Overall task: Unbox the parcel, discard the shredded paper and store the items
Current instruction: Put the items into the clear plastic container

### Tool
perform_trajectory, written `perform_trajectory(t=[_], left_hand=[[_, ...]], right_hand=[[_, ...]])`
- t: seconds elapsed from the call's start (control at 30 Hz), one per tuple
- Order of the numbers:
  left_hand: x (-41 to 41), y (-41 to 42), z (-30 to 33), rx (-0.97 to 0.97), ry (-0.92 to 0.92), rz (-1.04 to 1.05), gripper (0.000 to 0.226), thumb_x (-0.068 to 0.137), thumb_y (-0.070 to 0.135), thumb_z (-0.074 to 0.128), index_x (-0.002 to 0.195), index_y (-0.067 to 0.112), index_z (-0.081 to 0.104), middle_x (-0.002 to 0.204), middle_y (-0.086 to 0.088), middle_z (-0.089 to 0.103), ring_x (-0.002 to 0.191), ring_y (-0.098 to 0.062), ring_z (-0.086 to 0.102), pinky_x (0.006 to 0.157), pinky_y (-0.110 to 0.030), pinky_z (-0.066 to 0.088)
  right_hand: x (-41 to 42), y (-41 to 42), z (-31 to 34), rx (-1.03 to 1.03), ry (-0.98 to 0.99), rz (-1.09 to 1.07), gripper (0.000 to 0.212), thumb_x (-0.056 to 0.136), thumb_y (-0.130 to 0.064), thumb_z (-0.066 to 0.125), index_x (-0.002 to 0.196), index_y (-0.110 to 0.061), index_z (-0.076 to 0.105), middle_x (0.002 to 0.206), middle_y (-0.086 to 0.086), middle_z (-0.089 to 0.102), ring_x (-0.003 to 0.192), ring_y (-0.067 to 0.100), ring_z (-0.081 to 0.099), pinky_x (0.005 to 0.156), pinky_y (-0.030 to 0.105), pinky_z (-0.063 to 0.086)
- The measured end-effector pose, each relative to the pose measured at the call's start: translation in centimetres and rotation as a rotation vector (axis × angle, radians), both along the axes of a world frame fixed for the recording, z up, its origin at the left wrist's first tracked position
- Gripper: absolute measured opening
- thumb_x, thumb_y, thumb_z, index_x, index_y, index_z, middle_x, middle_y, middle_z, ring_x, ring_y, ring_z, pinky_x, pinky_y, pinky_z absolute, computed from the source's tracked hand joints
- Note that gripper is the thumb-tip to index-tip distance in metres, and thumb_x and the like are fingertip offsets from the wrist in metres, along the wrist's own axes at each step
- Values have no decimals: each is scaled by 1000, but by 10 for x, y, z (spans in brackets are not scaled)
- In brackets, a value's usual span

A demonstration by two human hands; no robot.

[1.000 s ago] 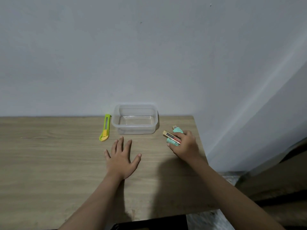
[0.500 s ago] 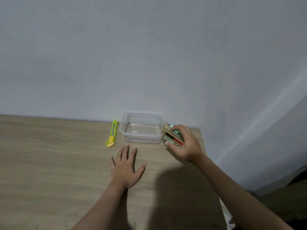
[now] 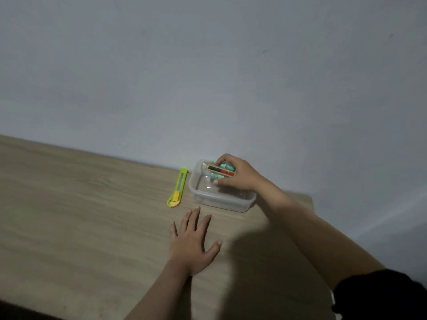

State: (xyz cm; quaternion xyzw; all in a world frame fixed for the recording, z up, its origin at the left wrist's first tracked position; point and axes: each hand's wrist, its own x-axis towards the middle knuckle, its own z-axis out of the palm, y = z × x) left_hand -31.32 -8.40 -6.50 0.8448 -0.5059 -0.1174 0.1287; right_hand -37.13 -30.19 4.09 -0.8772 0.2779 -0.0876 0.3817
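Over the clear container (image 3: 221, 199), the right hand (image 3: 240, 174) grips a small bundle of items (image 3: 221, 170). Lower it inside before letting go. Nearer than the container, the left hand (image 3: 193, 243) lies flat, empty; a yellow-green cutter (image 3: 177, 188) lies left.

Bare table (image 3: 80, 215) leftward; cutter (image 3: 177, 188) just beside container (image 3: 221, 200).

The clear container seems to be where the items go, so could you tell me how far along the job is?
No parcel or shredded paper is in view, so that part looks finished. The right hand is holding the small items inside the clear container, not yet released. The left hand rests flat on the table.
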Motion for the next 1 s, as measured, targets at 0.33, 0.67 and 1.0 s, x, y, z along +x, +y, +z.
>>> perform_trajectory(t=[0.33, 0.67, 1.0], left_hand=[[1, 1, -1, -3, 4, 14, 75, 78, 73, 30, 144, 42, 13, 159, 10, -4, 146, -15, -5, 113, -57, 0], [2, 0, 0, -9, -1, 25, 74, 78, 73, 32, 143, 44, 15, 158, 12, -2, 146, -14, -3, 114, -56, 2], [2, 2, 0, -15, -2, 17, 74, 78, 74, 31, 143, 44, 14, 158, 12, -2, 146, -12, -3, 114, -55, 2]], right_hand=[[6, 6, -25, -117, 72, 17, 42, 68, -32, 80, 106, -31, 63, 111, 1, 50, 96, 13, 50, 86, 26, 41], [9, 2, -25, 0, 157, 2, 41, 73, -27, 78, 111, -26, 63, 121, -2, 62, 112, 17, 55, 90, 25, 40], [5, -1, -18, -225, 422, 121, 57, 77, -21, 69, 131, -23, 50, 131, 5, 57, 115, 25, 54, 86, 30, 43]])
